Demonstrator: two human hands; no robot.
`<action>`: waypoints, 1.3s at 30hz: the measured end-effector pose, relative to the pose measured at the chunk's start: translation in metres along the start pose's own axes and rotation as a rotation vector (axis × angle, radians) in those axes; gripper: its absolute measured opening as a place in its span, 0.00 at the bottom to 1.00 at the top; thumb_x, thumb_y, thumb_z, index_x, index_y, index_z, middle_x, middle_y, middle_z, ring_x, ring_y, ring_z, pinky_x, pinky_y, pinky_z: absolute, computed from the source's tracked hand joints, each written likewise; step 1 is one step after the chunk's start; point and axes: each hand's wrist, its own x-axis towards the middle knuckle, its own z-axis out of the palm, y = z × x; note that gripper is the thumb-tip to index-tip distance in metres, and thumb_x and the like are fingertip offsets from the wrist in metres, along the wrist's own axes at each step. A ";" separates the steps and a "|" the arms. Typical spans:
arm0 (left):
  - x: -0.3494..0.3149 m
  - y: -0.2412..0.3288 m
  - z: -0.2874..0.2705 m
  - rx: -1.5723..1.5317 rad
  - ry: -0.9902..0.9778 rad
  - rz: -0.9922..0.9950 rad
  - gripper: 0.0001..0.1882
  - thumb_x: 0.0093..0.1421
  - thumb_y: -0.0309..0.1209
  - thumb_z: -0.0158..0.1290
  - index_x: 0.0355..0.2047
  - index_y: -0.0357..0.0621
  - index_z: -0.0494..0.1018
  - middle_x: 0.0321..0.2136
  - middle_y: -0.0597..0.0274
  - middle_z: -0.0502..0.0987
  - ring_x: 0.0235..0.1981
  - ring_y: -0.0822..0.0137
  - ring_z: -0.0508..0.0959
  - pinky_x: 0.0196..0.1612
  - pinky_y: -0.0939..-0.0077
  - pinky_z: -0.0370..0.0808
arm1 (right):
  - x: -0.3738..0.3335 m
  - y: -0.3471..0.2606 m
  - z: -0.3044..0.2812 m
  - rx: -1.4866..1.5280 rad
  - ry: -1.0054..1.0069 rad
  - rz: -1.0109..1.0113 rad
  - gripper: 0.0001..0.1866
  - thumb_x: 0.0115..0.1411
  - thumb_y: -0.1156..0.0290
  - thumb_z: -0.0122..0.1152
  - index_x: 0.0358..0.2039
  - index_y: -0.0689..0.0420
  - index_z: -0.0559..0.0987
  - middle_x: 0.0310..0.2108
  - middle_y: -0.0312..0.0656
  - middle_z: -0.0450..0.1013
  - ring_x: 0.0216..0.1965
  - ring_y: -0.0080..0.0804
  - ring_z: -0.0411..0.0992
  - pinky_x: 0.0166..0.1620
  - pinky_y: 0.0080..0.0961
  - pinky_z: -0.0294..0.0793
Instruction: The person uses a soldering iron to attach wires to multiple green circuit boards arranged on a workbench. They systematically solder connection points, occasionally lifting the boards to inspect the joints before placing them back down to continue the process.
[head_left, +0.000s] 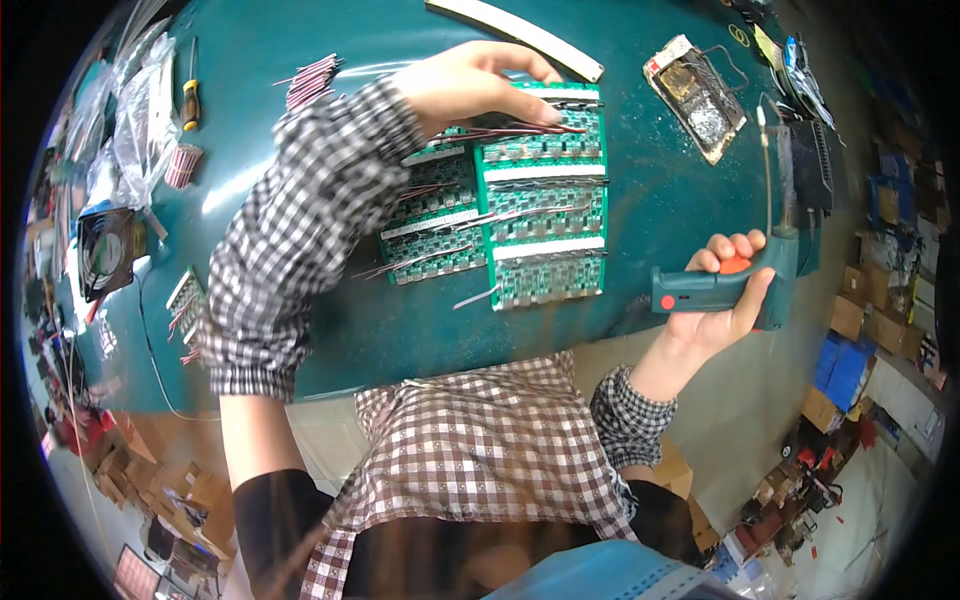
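**Teal table, boards under one hand, soldering gun in the other**

Teal table (300, 330) carries everything. Right hand (722, 300), at 3 o'clock, has its grip closed around a teal soldering gun (735, 285), tip pointing toward 12. Left hand (470, 85), at 12 o'clock, rests fingers flat on red wires across green circuit boards (545, 215) at centre, gripping nothing. A screwdriver (189, 100) lies at 10 o'clock.
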 end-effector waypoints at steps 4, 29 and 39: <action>0.022 -0.002 -0.008 0.368 0.038 -0.045 0.19 0.54 0.34 0.61 0.45 0.44 0.72 0.31 0.67 0.79 0.32 0.78 0.77 0.36 0.82 0.73 | -0.009 0.014 -0.014 0.094 -0.008 0.111 0.21 0.59 0.59 0.59 0.45 0.57 0.66 0.36 0.36 0.68 0.39 0.31 0.69 0.43 0.29 0.73; -0.060 -0.061 -0.010 1.224 0.475 0.414 0.31 0.59 0.46 0.50 0.58 0.43 0.61 0.58 0.52 0.63 0.61 0.55 0.61 0.63 0.53 0.53 | -0.018 0.079 0.000 -0.050 -0.087 0.211 0.20 0.60 0.59 0.55 0.42 0.63 0.67 0.30 0.41 0.69 0.51 0.46 0.68 0.68 0.46 0.43; -0.080 -0.054 -0.014 1.095 0.345 0.446 0.35 0.55 0.40 0.55 0.60 0.40 0.58 0.56 0.46 0.64 0.59 0.52 0.64 0.62 0.55 0.56 | 0.003 0.085 0.010 -0.099 -0.061 0.296 0.18 0.60 0.61 0.55 0.42 0.63 0.69 0.29 0.41 0.71 0.45 0.41 0.72 0.65 0.44 0.51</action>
